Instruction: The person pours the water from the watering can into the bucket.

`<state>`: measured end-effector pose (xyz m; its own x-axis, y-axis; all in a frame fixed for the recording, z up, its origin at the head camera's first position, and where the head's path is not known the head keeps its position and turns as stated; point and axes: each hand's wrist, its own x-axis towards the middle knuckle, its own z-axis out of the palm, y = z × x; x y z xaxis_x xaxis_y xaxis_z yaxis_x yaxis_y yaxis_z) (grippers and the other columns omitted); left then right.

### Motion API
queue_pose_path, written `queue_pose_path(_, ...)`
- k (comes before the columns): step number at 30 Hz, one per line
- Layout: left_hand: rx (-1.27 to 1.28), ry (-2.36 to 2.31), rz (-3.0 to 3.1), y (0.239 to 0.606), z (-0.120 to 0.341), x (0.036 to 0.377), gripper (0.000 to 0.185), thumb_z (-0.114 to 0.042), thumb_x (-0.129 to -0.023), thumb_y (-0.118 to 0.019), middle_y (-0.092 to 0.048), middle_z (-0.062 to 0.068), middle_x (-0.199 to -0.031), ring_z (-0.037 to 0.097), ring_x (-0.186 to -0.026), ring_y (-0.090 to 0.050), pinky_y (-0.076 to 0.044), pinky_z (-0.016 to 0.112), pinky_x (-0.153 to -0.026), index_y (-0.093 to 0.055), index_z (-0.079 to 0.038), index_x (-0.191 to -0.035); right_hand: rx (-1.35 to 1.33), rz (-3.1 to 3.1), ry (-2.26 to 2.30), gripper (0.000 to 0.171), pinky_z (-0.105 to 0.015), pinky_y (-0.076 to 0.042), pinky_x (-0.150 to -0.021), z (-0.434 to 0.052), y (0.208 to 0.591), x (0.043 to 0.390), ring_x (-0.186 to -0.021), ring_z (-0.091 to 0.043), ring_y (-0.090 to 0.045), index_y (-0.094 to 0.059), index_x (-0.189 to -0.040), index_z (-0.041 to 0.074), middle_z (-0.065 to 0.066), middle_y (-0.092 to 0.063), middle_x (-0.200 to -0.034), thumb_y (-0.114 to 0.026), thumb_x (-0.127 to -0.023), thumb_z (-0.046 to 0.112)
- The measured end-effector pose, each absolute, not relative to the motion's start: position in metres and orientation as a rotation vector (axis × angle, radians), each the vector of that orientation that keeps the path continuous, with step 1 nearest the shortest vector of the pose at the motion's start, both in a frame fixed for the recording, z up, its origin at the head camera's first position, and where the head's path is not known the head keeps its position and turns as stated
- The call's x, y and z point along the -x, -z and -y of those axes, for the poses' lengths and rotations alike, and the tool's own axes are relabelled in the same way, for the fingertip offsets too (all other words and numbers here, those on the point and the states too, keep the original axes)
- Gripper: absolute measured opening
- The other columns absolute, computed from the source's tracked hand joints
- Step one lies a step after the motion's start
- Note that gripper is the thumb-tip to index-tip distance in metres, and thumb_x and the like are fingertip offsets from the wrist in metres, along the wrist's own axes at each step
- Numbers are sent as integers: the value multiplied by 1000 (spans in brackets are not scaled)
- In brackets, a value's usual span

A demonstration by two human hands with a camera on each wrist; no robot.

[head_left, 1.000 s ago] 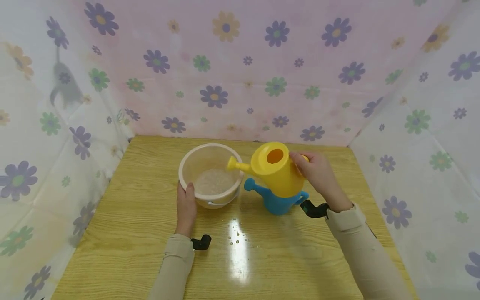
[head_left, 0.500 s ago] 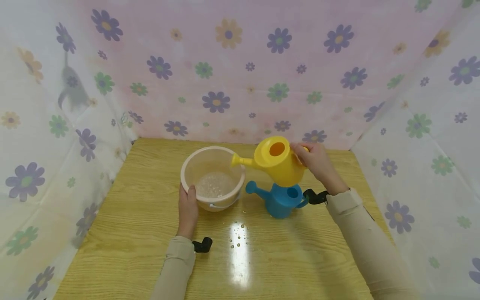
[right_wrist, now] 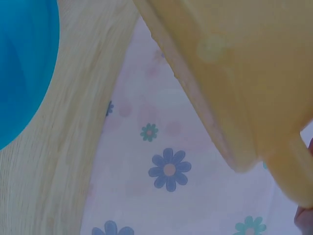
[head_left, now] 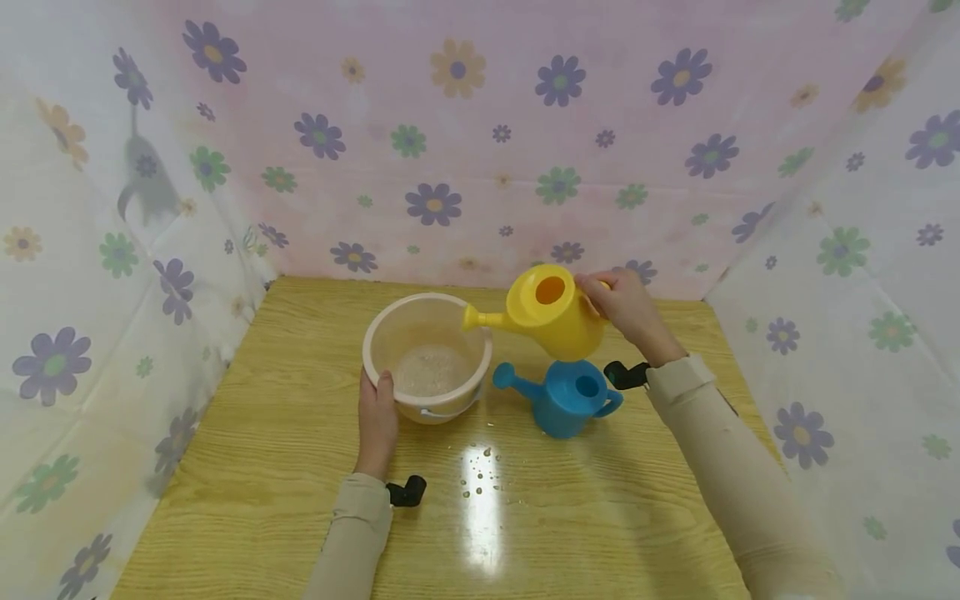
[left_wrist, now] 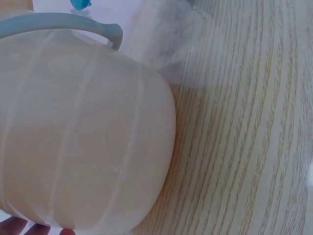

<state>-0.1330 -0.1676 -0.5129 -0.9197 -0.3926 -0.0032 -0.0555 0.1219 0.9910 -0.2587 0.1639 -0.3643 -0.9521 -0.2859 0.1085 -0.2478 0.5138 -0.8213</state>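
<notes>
Head view, near to far. Water drops [head_left: 480, 471] lie on the wooden counter [head_left: 262, 500] between the two sleeves. The left hand [head_left: 377, 421] rests against the near wall of the pale bucket [head_left: 426, 354], thumb laid up along the rim, fingers around the side; the left wrist view shows the bucket [left_wrist: 83, 137] close, with fingertips [left_wrist: 19, 226] at its base. To its right stands the blue watering can [head_left: 566, 398], upright and apart from the bucket. Above and just behind it the right hand [head_left: 626, 310] grips the handle of the yellow watering can [head_left: 551, 312], held in the air and tipped, with its spout reaching over the bucket's far rim. The bucket already holds some bubbly water; pouring appears under way, and how much remains in the can is hidden. Open counter lies left and near; flowered cloth walls [head_left: 450, 150] close in behind and at both sides, close behind the raised can.
</notes>
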Motion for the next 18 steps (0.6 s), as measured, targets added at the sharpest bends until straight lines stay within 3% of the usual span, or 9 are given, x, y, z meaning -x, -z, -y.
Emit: queue_pose_path(18,-410,1887,2151,513,171,128,53,-43,-94,-32,-30,3,-141,15,-124,-32,-25,38,-102,-16,-27,-142,503,-2725,1295,61,-30,-29,-42,-151,370,267,-47,-27,-33,-44,-57,1,-10,-32,-51,-47,-83,57)
